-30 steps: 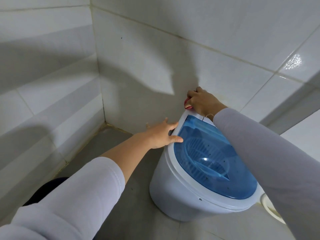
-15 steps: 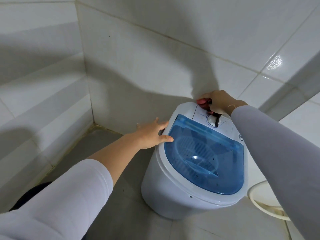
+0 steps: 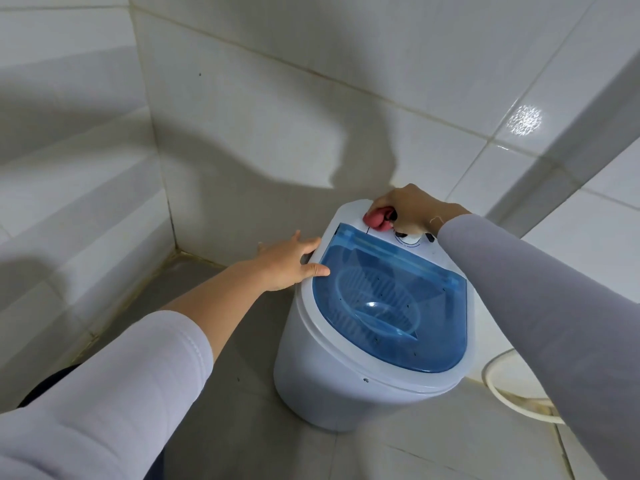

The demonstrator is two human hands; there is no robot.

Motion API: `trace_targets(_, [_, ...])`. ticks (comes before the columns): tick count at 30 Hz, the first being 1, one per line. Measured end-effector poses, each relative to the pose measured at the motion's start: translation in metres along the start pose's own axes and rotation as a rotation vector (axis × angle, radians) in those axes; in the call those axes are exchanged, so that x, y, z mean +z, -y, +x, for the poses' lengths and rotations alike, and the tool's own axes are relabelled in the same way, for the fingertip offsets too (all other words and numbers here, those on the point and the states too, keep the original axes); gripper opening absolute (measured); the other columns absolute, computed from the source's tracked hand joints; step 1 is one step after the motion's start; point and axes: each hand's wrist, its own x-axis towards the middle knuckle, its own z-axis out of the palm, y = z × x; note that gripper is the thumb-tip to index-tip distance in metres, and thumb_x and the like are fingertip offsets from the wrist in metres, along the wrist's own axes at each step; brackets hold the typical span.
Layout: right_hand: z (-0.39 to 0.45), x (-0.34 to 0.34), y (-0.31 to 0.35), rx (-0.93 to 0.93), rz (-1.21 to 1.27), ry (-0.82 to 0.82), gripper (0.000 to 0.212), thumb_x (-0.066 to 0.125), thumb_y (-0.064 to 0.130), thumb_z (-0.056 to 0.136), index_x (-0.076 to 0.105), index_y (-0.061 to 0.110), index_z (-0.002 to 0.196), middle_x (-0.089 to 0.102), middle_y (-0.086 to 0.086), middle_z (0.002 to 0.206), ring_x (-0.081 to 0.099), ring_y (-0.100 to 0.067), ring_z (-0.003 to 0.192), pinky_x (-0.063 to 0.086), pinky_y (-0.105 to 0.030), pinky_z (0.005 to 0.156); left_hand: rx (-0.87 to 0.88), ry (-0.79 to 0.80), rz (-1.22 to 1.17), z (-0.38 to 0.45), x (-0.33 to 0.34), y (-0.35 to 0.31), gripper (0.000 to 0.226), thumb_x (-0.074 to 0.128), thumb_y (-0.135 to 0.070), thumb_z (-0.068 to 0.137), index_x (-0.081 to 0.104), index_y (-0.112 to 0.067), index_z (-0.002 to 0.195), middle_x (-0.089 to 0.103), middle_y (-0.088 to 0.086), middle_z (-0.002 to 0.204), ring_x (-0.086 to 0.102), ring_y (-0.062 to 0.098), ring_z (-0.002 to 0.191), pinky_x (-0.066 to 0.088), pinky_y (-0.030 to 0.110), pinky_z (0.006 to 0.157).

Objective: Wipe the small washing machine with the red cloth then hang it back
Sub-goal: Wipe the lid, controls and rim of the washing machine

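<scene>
Two hands are on the small washing machine (image 3: 349,368), which stands on the grey floor in a corner of white wall tiles (image 3: 263,109). The right hand (image 3: 414,207) is clenched around the bunched red cloth (image 3: 377,218) and presses it onto the white control panel at the back of the top, just beside the dial (image 3: 410,239), which the hand partly hides. The left hand (image 3: 289,263) lies open against the machine's left rim, fingers spread and thumb touching the edge of the blue translucent lid (image 3: 391,306) — it grips nothing and seems only to steady the machine.

As for progress, the wiping looks to be underway but far from finished. The cloth is working the back strip of the top; the lid, the front rim and the rounded white body below show no sign either way of having been wiped, since no streaks or wet marks can be made out. My guess is that those surfaces are left to do — and the sides near the wall will be awkward to reach.

The last step, hanging the cloth back, is not yet done, and no hook or rail for it appears in view. A pale hose (image 3: 509,396) curves on the floor to the right of the machine.
</scene>
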Motion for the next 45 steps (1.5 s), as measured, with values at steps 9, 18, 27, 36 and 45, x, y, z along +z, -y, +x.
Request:
trace_targets(9, [-0.012, -0.002, 0.002, -0.187, -0.227, 0.14, 0.03, 0.056, -0.007, 0.078, 0.073, 0.013, 0.092, 0.067, -0.004, 0.108, 0.057, -0.023, 0.105, 0.041, -0.023, 0.083, -0.01, 0.0, 0.022, -0.004, -0.002, -0.005, 0.066, 0.044, -0.053, 0.092, 0.017, -0.035, 0.149, 0.005, 0.009, 0.16, 0.008, 0.027, 0.148, 0.005, 0.059, 0.116])
trace_targets(18, [-0.024, -0.04, -0.041, 0.07, 0.098, -0.269, 0.05, 0.043, -0.019, 0.076, 0.068, 0.012, 0.106, 0.058, -0.005, 0.125, 0.059, -0.029, 0.103, 0.044, -0.025, 0.075, -0.01, -0.007, 0.124, 0.013, -0.017, -0.016, 0.067, 0.042, -0.052, 0.093, 0.011, -0.034, 0.15, -0.001, 0.008, 0.161, 0.007, 0.029, 0.148, 0.011, 0.055, 0.117])
trace_targets(27, [0.001, -0.013, -0.041, -0.028, 0.06, -0.19, 0.037, 0.053, -0.005, 0.079, 0.072, 0.018, 0.102, 0.066, -0.001, 0.115, 0.059, -0.022, 0.106, 0.048, -0.031, 0.093, 0.031, 0.04, 0.312, 0.053, -0.019, -0.044, 0.066, 0.043, -0.05, 0.094, 0.013, -0.034, 0.15, 0.0, 0.006, 0.161, 0.007, 0.028, 0.148, 0.009, 0.059, 0.115])
trace_targets(36, [0.014, 0.01, -0.056, -0.06, 0.009, -0.137, 0.031, 0.054, -0.001, 0.081, 0.072, 0.014, 0.101, 0.066, -0.009, 0.111, 0.059, -0.03, 0.105, 0.048, -0.04, 0.095, 0.017, 0.05, 0.395, 0.054, -0.019, -0.045, 0.061, 0.039, -0.05, 0.095, 0.014, -0.037, 0.149, 0.008, 0.008, 0.16, 0.014, 0.031, 0.146, 0.01, 0.057, 0.114])
trace_targets(45, [-0.014, 0.012, -0.078, 0.1, 0.098, -0.185, 0.036, 0.05, 0.003, 0.085, 0.069, 0.018, 0.112, 0.064, -0.01, 0.117, 0.057, -0.03, 0.109, 0.046, -0.036, 0.096, 0.029, 0.062, 0.384, 0.05, -0.02, -0.046, 0.062, 0.039, -0.047, 0.096, 0.009, -0.036, 0.15, 0.006, 0.001, 0.161, 0.003, 0.022, 0.148, 0.007, 0.056, 0.114])
